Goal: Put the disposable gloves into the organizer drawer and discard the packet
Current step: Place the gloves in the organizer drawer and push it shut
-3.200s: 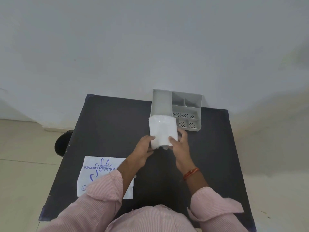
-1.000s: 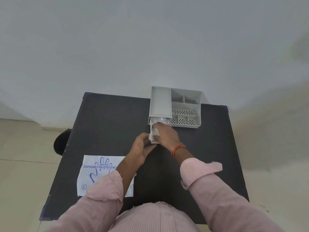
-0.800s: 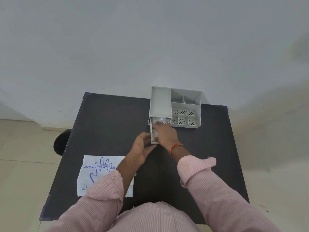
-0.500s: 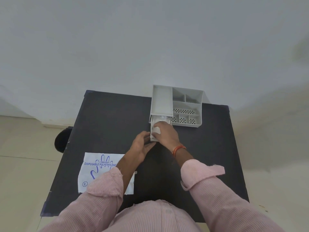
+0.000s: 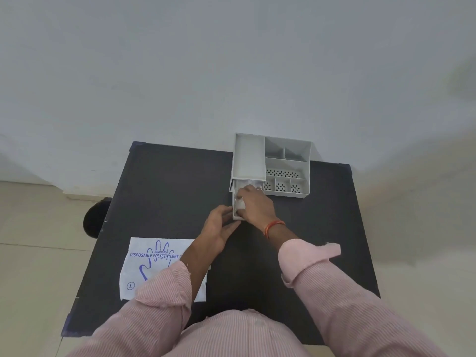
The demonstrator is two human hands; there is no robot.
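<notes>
Right hand [image 5: 255,205] grips gloves [image 5: 241,203] in drawer [image 5: 234,202]; left hand [image 5: 217,229] holds drawer; packet [image 5: 144,265]: "DISPOSABLE POLYETHYLENE".

The folded white disposable gloves [image 5: 240,204] lie inside the pulled-out drawer [image 5: 234,211] of the grey organizer [image 5: 286,173] at the far side of the black surface [image 5: 167,191], while the flat white packet [image 5: 152,266], printed with a blue hand outline, lies at its near left.

Indoor room, home or office not determinable: 1 small black counter [image 5: 167,189] against a plain white wall [image 5: 231,60], beige tiled floor [image 5: 31,228], grey desk organizer [image 5: 248,155] at its far edge.
</notes>
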